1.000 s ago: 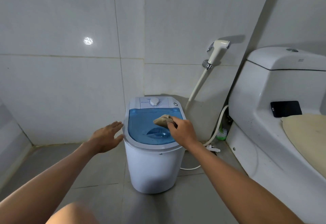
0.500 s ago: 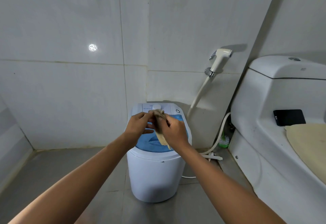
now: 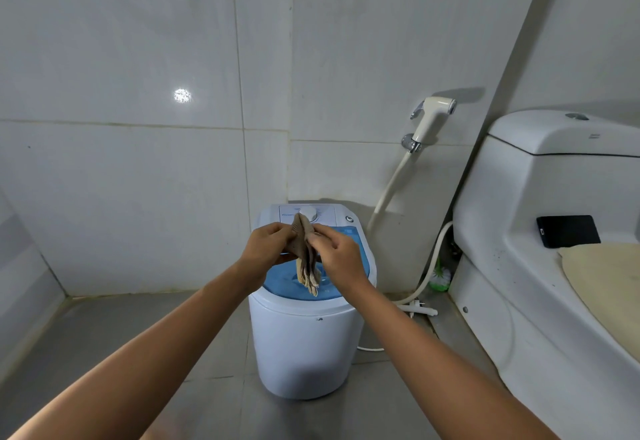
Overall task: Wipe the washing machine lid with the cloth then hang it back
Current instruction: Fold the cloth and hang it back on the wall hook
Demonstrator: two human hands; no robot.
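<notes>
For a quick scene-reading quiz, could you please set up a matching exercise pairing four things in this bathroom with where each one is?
Things:
1. cloth
2. phone
3. sprayer
4. dial

Places:
A. on the wall holder beside the toilet tank
B. on the washing machine's white control panel
C. held up between both hands, over the blue lid
D. lying on the toilet, behind the seat cover

Pairs: 1-C, 2-D, 3-A, 4-B
</notes>
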